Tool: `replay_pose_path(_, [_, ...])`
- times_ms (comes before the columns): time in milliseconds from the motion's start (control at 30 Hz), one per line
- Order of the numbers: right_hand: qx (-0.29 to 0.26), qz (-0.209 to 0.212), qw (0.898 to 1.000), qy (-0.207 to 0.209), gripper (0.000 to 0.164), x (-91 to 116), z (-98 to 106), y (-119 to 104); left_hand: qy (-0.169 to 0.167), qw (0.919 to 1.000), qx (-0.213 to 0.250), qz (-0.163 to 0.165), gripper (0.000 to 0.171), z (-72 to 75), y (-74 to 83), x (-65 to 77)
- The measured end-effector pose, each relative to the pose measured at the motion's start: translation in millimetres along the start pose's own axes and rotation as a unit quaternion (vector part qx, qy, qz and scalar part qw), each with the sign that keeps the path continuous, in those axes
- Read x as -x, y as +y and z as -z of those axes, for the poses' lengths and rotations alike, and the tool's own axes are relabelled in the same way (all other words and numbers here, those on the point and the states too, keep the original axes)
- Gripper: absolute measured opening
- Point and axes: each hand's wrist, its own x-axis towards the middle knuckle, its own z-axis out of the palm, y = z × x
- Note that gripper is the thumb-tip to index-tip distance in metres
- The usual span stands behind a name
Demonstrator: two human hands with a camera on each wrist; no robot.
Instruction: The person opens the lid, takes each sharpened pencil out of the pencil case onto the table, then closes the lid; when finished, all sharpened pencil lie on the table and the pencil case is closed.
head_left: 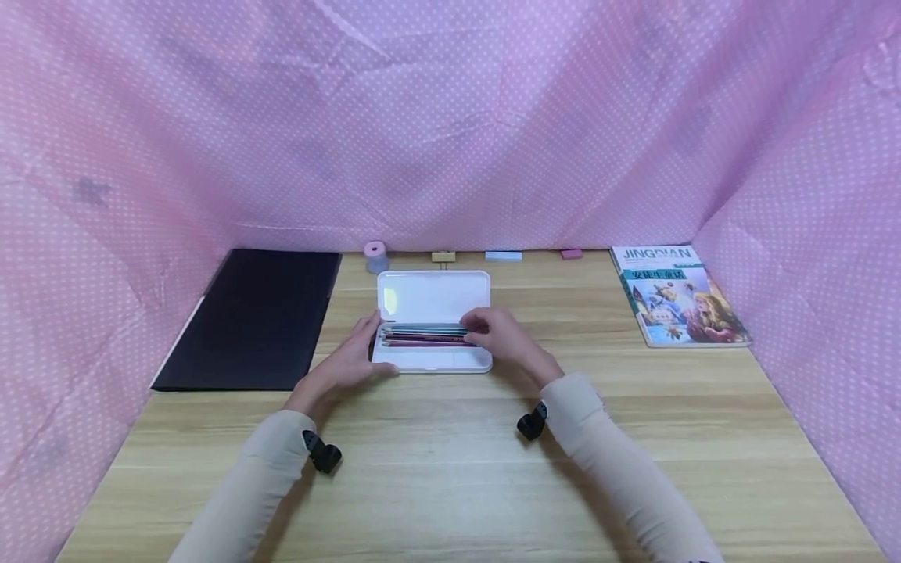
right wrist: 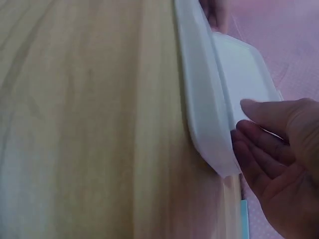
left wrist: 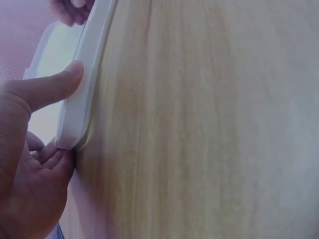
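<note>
Pencils lie lengthwise in open white case on table, between both hands; only head view shows them, neither wrist view does. Lid folded back, away from person. Left wrist view gives the hold best: left hand has thumb on case's near wall, other fingers bent against the left end, gripping that corner. Right wrist view: right hand at right end, fingers bent by the rim, thumb apart from them; head view puts fingertips at pencils' right ends, can't tell if pinching any. Both forearms reach forward, angled inward.
</note>
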Motion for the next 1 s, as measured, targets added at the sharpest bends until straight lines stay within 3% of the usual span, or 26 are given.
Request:
replay_pose_path(200, [0.073, -0.003, 0.997, -0.019, 0.030, -3.3, -3.0, -4.0, -0.002, 1.0000, -0.005, -0.001, 0.113, 1.1, 0.9, -0.1])
replay_pose_path(400, [0.100, -0.007, 0.994, -0.046, 0.031, -5.0, -2.6, -7.4, -0.002, 1.0000, -0.007, -0.003, 0.113, 1.7, 1.6, -1.2])
replay_pose_path(767, [0.060, 0.017, 0.998, -0.023, 0.016, -1.5, 1.8, -0.4, 0.000, 1.0000, 0.000, 0.001, 0.114, -0.5, -0.2, -2.2])
replay_pose_path(1000, [0.022, 0.012, 1.000, 0.009, 0.015, 11.7, 29.3, 4.4, 0.003, 0.9999, 0.011, -0.002, 0.114, -1.2, -1.2, -0.5])
